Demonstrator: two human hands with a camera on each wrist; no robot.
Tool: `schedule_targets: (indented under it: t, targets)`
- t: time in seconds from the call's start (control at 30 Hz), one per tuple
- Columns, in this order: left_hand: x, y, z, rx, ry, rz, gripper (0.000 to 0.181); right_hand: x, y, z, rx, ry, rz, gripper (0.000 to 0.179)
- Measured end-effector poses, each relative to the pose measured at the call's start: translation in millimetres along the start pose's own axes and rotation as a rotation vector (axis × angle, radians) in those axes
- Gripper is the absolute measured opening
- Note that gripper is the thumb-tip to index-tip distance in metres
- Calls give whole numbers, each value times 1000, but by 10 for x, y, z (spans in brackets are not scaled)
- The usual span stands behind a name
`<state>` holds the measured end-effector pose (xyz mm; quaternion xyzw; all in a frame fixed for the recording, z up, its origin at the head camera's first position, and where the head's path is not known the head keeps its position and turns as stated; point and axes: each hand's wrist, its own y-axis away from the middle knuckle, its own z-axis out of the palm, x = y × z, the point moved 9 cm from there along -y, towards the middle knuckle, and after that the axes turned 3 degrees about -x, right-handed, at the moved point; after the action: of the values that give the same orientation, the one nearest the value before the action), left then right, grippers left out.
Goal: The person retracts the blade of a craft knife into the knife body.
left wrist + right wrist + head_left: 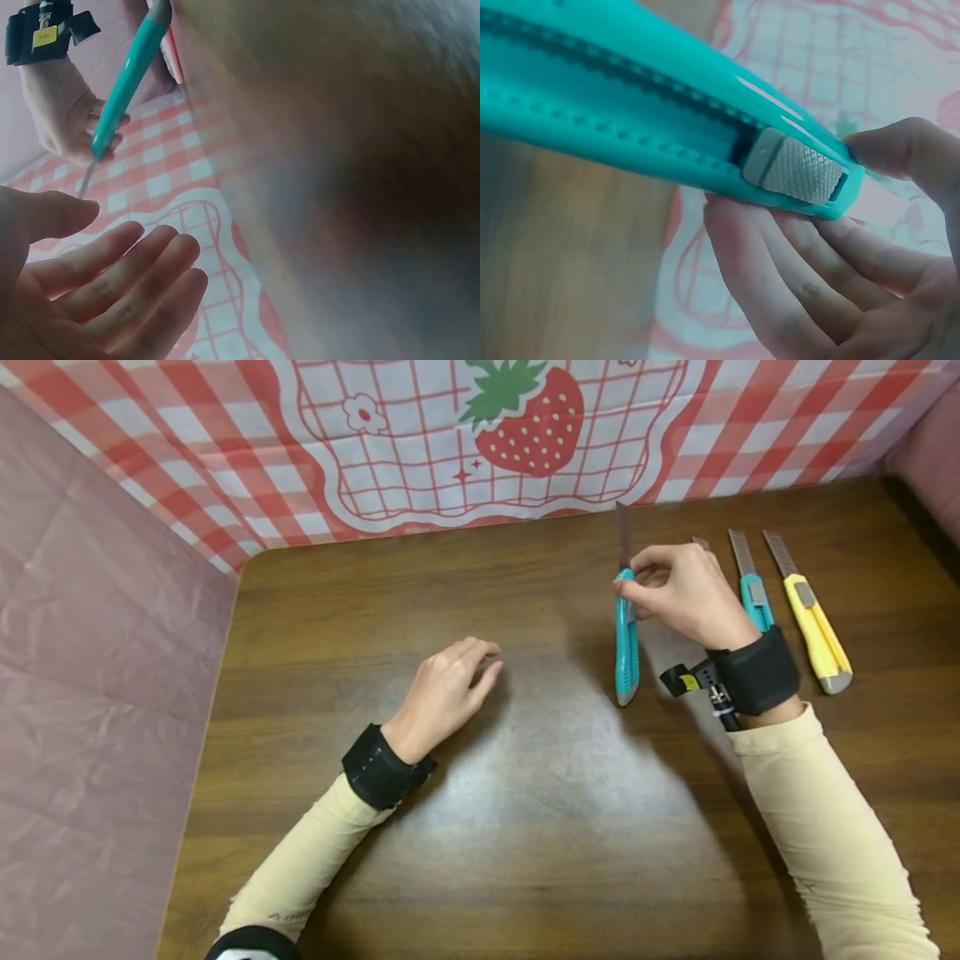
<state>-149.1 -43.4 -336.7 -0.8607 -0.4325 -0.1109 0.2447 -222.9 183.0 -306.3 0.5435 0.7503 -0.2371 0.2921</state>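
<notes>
My right hand (686, 589) pinches a teal utility knife (627, 639) near its blade end, between thumb and fingers. The knife's blade is extended and points toward the back of the table. In the right wrist view the grey slider (795, 166) sits at the front of the knife's slot, by the thumb (889, 150). My left hand (446, 693) is held over the middle of the table with relaxed, slightly bent fingers and nothing in them. The left wrist view shows that palm (97, 300) with the teal knife beyond it.
Right of my right hand lie another teal utility knife (755, 597) and a yellow utility knife (817, 631), blades out. A further blade tip (700, 542) shows behind the hand; its handle is hidden. A strawberry-print checked cloth (405, 452) hangs behind the wooden table (315, 635).
</notes>
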Motion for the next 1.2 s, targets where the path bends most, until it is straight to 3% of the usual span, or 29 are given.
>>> schedule_targets:
  t: [0.3,0.43,0.7,0.97,1.2]
  targets:
    - [-59,-21,72,-41,115,-40,18,-377,107,27,163,-170,-115,24]
    - [-81,-28,101,-62,173,-53,18,-547,143,104,160,-255,-166,20]
    - [-125,-34,133,-102,316,-80,22,-734,164,147,153,-290,-221,18]
    - [42,-234,112,-118,494,-48,24,-735,192,117,170,-311,-246,17]
    - [235,-435,254,-203,661,-80,28,-713,203,53,223,-282,-220,19]
